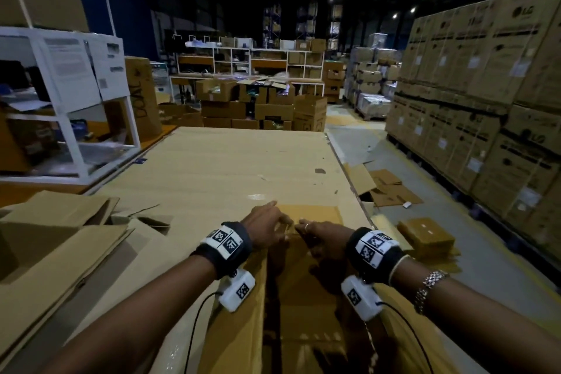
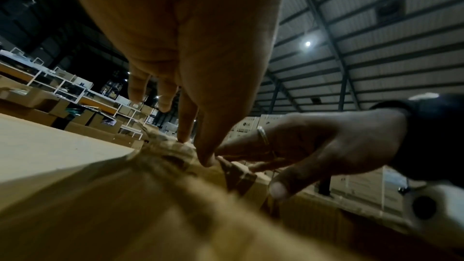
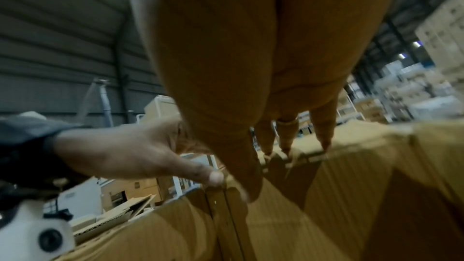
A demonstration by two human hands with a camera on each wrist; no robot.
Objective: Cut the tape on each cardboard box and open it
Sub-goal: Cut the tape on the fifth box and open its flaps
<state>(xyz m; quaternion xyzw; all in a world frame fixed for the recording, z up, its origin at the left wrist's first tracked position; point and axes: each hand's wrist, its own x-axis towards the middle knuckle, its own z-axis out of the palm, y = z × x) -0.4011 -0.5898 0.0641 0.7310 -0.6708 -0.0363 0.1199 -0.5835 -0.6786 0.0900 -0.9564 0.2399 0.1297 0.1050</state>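
I have both hands on the cardboard box (image 1: 303, 267) at 6 o'clock: left hand (image 1: 267, 231) and right hand (image 1: 324, 240), fingers extended, press along its top seam. No cutter visible; next, I'd part the flaps.

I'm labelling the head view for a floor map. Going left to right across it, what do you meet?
White rack → flattened cardboard → left hand → right hand → small box on the floor → stacked LG cartons.
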